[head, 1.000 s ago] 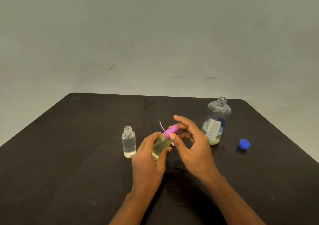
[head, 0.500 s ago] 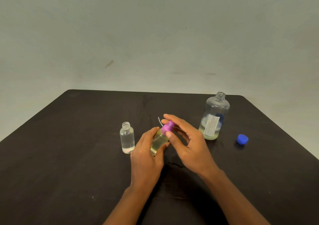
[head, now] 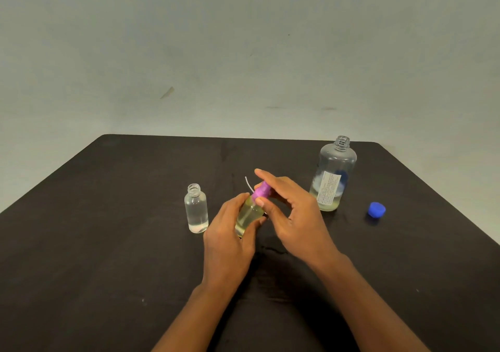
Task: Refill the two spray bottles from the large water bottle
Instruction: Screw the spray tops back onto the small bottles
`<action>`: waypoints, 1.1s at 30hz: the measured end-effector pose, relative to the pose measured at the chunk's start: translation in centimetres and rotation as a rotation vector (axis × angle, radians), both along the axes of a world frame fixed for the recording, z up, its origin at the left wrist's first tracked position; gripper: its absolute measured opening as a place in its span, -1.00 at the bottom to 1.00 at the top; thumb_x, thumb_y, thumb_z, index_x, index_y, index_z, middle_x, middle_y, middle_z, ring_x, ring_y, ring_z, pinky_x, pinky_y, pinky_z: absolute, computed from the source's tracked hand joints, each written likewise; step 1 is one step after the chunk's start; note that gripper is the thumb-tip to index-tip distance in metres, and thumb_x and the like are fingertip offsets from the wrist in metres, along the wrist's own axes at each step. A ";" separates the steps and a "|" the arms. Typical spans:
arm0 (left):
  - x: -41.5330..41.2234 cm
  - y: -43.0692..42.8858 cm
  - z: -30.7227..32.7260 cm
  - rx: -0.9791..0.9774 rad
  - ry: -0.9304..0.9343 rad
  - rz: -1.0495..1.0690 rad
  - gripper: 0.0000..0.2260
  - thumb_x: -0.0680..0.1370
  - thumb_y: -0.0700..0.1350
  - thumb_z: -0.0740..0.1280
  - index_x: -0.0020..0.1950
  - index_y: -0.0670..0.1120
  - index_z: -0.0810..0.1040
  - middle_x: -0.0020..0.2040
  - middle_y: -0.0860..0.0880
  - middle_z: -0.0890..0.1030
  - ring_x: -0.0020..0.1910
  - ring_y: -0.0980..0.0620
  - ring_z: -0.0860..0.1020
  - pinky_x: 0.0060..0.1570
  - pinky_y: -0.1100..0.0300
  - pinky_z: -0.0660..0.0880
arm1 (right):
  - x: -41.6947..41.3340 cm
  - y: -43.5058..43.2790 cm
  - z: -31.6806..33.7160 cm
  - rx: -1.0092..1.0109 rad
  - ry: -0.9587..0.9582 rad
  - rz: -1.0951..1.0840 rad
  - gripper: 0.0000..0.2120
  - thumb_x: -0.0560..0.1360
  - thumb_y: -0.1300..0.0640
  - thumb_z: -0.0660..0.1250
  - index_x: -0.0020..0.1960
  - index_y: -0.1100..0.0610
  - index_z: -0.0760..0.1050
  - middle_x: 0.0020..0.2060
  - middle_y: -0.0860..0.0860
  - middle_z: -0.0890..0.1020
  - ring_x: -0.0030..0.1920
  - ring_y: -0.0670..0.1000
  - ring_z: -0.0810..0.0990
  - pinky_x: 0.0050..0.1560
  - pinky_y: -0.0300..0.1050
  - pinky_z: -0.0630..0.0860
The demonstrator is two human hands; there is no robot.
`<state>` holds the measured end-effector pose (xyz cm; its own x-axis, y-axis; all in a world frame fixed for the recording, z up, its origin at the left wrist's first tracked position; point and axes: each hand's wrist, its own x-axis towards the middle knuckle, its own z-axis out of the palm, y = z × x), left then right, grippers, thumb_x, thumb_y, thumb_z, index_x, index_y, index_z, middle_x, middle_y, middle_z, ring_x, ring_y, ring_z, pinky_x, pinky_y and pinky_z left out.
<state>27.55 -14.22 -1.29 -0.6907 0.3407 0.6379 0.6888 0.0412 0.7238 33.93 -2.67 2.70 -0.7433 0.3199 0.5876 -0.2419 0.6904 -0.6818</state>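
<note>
My left hand (head: 230, 241) grips a small spray bottle (head: 247, 215) of yellowish liquid, tilted to the right above the table. My right hand (head: 295, 216) pinches its purple spray cap (head: 261, 190) between thumb and fingers. A second small bottle (head: 196, 209), clear and uncapped, stands upright just left of my hands. The large bottle (head: 334, 174) stands open at the right with a little liquid at its bottom. A thin white tube (head: 248, 184) pokes out behind the purple cap; what it belongs to is hidden.
A blue cap (head: 376, 209) lies on the black table (head: 108, 243) to the right of the large bottle. A pale wall rises behind the table's far edge.
My right fingers have shifted around the purple cap, closing over its top. The held bottle stays tilted in my left hand. The view has tipped slightly.
</note>
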 end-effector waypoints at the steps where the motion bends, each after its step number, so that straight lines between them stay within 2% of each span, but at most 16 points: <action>1: -0.1 0.0 -0.1 0.000 -0.005 0.002 -0.59 0.42 -0.24 0.47 0.20 0.04 0.48 0.03 0.25 0.54 0.05 0.36 0.51 -0.01 0.51 0.41 | 0.0 0.0 0.1 -0.002 -0.012 0.016 -0.59 0.53 0.17 0.32 0.37 0.05 0.43 0.07 -0.06 0.61 0.12 -0.04 0.57 0.15 -0.03 0.55; 5: -0.3 0.0 -0.2 -0.004 -0.004 0.001 -0.58 0.42 -0.25 0.47 0.21 0.03 0.49 0.04 0.23 0.54 0.06 0.33 0.52 0.01 0.49 0.42 | 0.1 0.0 0.3 -0.020 -0.029 0.068 -0.60 0.53 0.27 0.32 0.35 0.06 0.45 0.10 -0.05 0.61 0.16 -0.07 0.57 0.19 -0.08 0.53; 9: -0.1 0.0 -0.1 0.003 0.006 -0.010 -0.59 0.41 -0.25 0.48 0.22 -0.01 0.51 0.05 0.20 0.56 0.07 0.30 0.53 0.03 0.45 0.44 | 0.1 -0.3 0.1 -0.055 0.060 -0.028 -0.69 0.47 0.14 0.40 0.21 0.07 0.54 -0.03 -0.05 0.60 0.03 -0.07 0.59 0.08 -0.09 0.55; 11: 0.1 0.0 0.1 0.007 0.020 -0.025 -0.57 0.41 -0.26 0.47 0.20 0.04 0.49 0.04 0.23 0.55 0.06 0.31 0.53 0.01 0.46 0.43 | 0.1 -0.5 0.1 -0.062 0.097 -0.084 -0.73 0.45 0.07 0.42 0.14 0.05 0.55 -0.06 -0.09 0.59 0.00 -0.08 0.59 0.04 -0.12 0.55; 13: 0.2 0.1 0.3 0.017 0.023 -0.036 -0.55 0.41 -0.27 0.47 0.19 0.09 0.46 0.03 0.25 0.55 0.05 0.32 0.53 -0.01 0.47 0.43 | -0.1 -0.7 0.0 -0.109 0.114 -0.098 -0.68 0.44 0.01 0.44 0.16 0.02 0.53 -0.02 -0.13 0.59 0.06 -0.09 0.58 0.08 -0.14 0.54; 15: 0.2 0.1 0.3 0.025 0.009 -0.042 -0.55 0.41 -0.28 0.47 0.19 0.08 0.47 0.03 0.22 0.57 0.05 0.30 0.54 0.00 0.43 0.45 | -0.2 -0.7 0.0 -0.209 0.073 -0.054 -0.55 0.43 -0.05 0.44 0.28 -0.03 0.45 0.09 -0.13 0.56 0.17 -0.10 0.55 0.17 -0.15 0.52; 16: 0.1 0.1 0.2 0.029 -0.002 -0.040 -0.57 0.41 -0.27 0.47 0.19 0.06 0.49 0.04 0.20 0.58 0.06 0.28 0.54 0.01 0.38 0.48 | -0.2 -0.7 0.1 -0.257 0.047 -0.015 -0.50 0.43 -0.03 0.44 0.32 -0.04 0.41 0.14 -0.12 0.55 0.21 -0.10 0.53 0.20 -0.15 0.50; 18: -0.1 0.1 0.0 0.038 -0.031 -0.036 -0.63 0.42 -0.23 0.47 0.18 -0.01 0.52 0.06 0.14 0.60 0.08 0.23 0.55 0.06 0.27 0.51 | -0.2 -0.6 0.3 -0.345 0.033 0.074 -0.51 0.46 0.16 0.43 0.35 -0.02 0.39 0.19 -0.09 0.55 0.24 -0.09 0.53 0.23 -0.14 0.49; 20: -0.3 0.1 -0.1 0.044 -0.058 -0.038 -0.64 0.44 -0.19 0.47 0.21 -0.06 0.53 0.08 0.11 0.60 0.10 0.17 0.57 0.09 0.18 0.52 | 0.0 -0.7 0.6 -0.394 0.052 0.135 -0.57 0.48 0.33 0.37 0.28 0.03 0.45 0.17 -0.04 0.60 0.21 -0.08 0.56 0.20 -0.16 0.51; 22: -0.3 0.1 0.0 0.045 -0.072 -0.035 -0.63 0.44 -0.17 0.46 0.23 -0.06 0.52 0.08 0.11 0.60 0.09 0.16 0.57 0.08 0.15 0.53 | 0.1 -0.8 0.8 -0.399 0.053 0.159 -0.63 0.50 0.37 0.34 0.23 0.05 0.49 0.10 -0.02 0.64 0.15 -0.09 0.60 0.12 -0.24 0.53; 25: -0.1 0.1 0.2 0.047 -0.077 -0.036 -0.64 0.44 -0.15 0.45 0.23 -0.03 0.52 0.07 0.14 0.60 0.08 0.19 0.57 0.07 0.20 0.53 | -0.1 -0.9 0.6 -0.394 0.052 0.123 -0.66 0.48 0.33 0.38 0.17 0.00 0.53 0.03 -0.08 0.66 0.09 -0.09 0.63 0.08 -0.24 0.54; 29: 0.1 0.1 0.2 0.031 -0.038 -0.046 -0.63 0.44 -0.18 0.45 0.21 0.03 0.51 0.06 0.16 0.59 0.07 0.22 0.56 0.04 0.29 0.52 | -0.2 -0.8 0.1 -0.329 0.058 0.014 -0.74 0.43 0.17 0.46 0.09 -0.03 0.56 0.02 -0.10 0.64 0.07 -0.02 0.62 0.08 -0.05 0.59; 33: 0.2 0.1 0.2 0.034 -0.015 -0.054 -0.63 0.43 -0.24 0.44 0.21 -0.02 0.53 0.06 0.15 0.60 0.07 0.23 0.56 0.02 0.24 0.54 | -0.2 -0.9 0.0 -0.294 0.099 -0.039 -0.71 0.38 0.13 0.52 0.06 -0.01 0.55 -0.01 -0.09 0.62 0.05 -0.04 0.61 0.07 -0.08 0.58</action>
<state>27.76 -14.10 -1.06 -0.6814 0.3565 0.6392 0.6783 -0.0204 0.7345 33.76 -3.60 2.72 -0.6710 0.5138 0.5346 -0.2947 0.4768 -0.8282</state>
